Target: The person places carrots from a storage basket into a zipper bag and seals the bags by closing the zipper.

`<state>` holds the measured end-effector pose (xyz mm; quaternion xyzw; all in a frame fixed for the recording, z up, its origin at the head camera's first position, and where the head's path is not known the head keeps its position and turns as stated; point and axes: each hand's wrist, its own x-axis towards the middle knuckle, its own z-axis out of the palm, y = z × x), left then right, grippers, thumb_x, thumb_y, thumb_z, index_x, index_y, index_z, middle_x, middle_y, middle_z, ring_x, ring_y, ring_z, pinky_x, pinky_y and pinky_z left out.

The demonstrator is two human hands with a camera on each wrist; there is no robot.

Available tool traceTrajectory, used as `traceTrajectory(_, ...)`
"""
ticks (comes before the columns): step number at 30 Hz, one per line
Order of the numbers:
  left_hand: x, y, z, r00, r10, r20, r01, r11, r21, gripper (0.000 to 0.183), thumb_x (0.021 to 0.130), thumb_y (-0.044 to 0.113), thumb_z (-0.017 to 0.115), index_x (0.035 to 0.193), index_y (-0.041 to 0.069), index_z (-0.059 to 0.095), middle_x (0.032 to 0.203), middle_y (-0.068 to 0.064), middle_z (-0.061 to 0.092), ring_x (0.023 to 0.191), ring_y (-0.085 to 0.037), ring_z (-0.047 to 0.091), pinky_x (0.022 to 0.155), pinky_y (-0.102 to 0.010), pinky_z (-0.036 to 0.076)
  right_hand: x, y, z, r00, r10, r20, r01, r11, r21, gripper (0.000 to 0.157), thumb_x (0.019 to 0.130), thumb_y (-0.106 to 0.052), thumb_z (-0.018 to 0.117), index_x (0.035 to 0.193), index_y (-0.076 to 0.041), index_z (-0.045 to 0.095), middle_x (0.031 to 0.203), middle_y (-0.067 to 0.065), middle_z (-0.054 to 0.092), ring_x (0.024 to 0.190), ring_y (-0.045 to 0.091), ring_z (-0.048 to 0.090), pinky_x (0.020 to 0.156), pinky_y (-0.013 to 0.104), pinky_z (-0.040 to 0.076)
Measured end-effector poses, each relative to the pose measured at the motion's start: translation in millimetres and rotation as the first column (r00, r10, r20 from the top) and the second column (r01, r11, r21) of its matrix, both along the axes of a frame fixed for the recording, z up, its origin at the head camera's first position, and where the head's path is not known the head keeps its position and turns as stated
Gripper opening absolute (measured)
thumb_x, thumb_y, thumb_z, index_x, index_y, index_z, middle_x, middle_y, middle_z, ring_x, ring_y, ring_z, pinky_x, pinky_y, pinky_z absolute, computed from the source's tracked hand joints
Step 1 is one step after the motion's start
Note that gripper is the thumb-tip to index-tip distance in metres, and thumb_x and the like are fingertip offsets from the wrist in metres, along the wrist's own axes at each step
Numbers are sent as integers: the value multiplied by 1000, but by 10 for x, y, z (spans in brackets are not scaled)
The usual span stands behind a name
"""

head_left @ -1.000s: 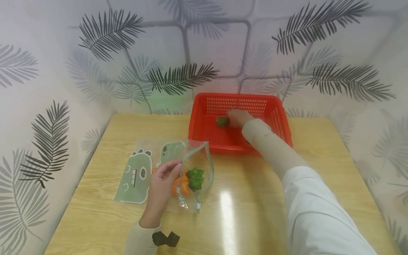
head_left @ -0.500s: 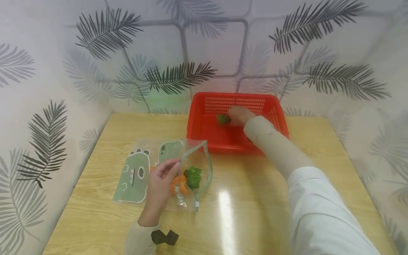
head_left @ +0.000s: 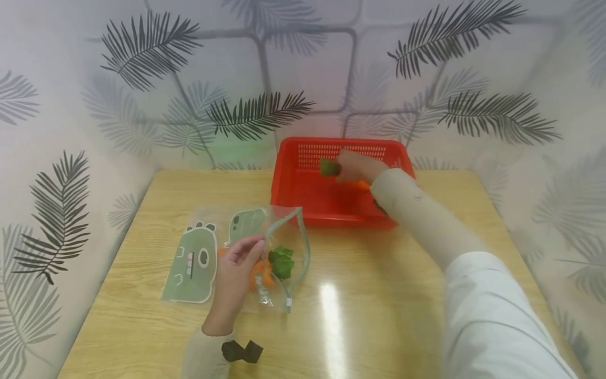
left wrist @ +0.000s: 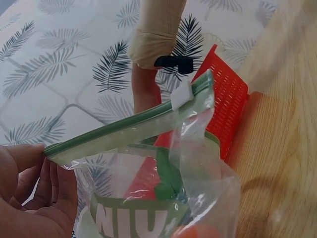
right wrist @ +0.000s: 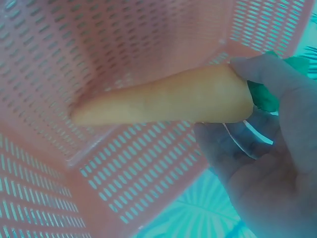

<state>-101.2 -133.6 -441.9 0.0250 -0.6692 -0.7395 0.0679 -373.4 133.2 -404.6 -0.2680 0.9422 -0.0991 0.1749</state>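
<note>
My right hand (head_left: pixel 357 167) grips a carrot (right wrist: pixel 163 99) with a green leafy top, inside the red basket. In the right wrist view thumb and fingers close round the carrot's thick end; its tapered tip points away from the palm. From the head, the sleeve and hand cover most of it. With thumb and fingers, my left hand (head_left: pixel 236 268) pinches the zip edge of a clear zip bag (left wrist: pixel 129 119) printed with a green cartoon monster. The bag's mouth gapes toward the right. Through the plastic show something orange (head_left: pixel 262 275) and green leaves (head_left: pixel 281 263).
The red perforated basket (head_left: pixel 312 218) stands at the back of the wooden table (head_left: pixel 369 316), against the leaf-patterned wall (head_left: pixel 307 68). A dark thing (head_left: pixel 379 206) in the basket is mostly hidden by the right sleeve. A white zip slider (left wrist: pixel 182 95) sits on the bag's edge.
My right hand has risen slightly inside the basket, and orange now shows beneath it, with the green top still at its left. The left hand keeps its pinch on the bag.
</note>
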Motion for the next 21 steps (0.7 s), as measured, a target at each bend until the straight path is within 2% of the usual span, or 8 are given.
traceTrajectory(5,6,3,2,1000,-1,0,1,1000,-6,29,86,26,68,105,4,65,96,-23,60,87,-29,60,82,-34,52,54,28,126,1000,15,-19,-17,997,-79,29,78,-14,67,101,-1,57,98,11,47,86,25,49,78,35,45)
traceTrajectory(8,8,7,5,1000,-4,-5,4,1000,-3,29,86,25,67,105,3,65,94,-20,61,85,-23,60,82,-34,52,97,54,170,999,36,-39,-41,990,-138,33,78,-13,67,106,0,56,101,11,48,91,25,51,83,36,46)
traceTrajectory(11,12,13,11,1000,-6,-10,6,1000,4,29,86,24,67,105,3,64,93,-18,62,84,-21,61,83,-34,52,151,95,193,998,41,-37,-49,973,-225,31,80,-10,66,108,-1,56,104,10,48,95,25,55,85,34,48)
traceTrajectory(15,14,20,16,1000,-5,-9,5,1000,1,28,86,24,67,105,3,65,94,-19,62,84,-21,61,82,-34,52,253,151,238,999,30,-18,-34,936,-351,29,81,-6,66,108,-2,57,105,8,48,97,24,56,84,31,50)
traceTrajectory(18,11,23,20,1000,-9,-10,9,1000,6,29,86,25,67,105,3,64,94,-22,61,84,-23,61,82,-35,52,351,183,286,999,32,-42,-47,913,-406,27,81,-4,67,106,-3,58,105,7,49,95,20,56,84,31,50)
traceTrajectory(21,11,25,26,1000,-13,-15,13,1000,13,29,86,24,68,105,3,65,93,-24,60,84,-28,60,82,-35,52,477,205,338,994,35,-100,-74,906,-418,25,81,-6,69,102,-5,57,102,5,48,90,17,55,81,31,51)
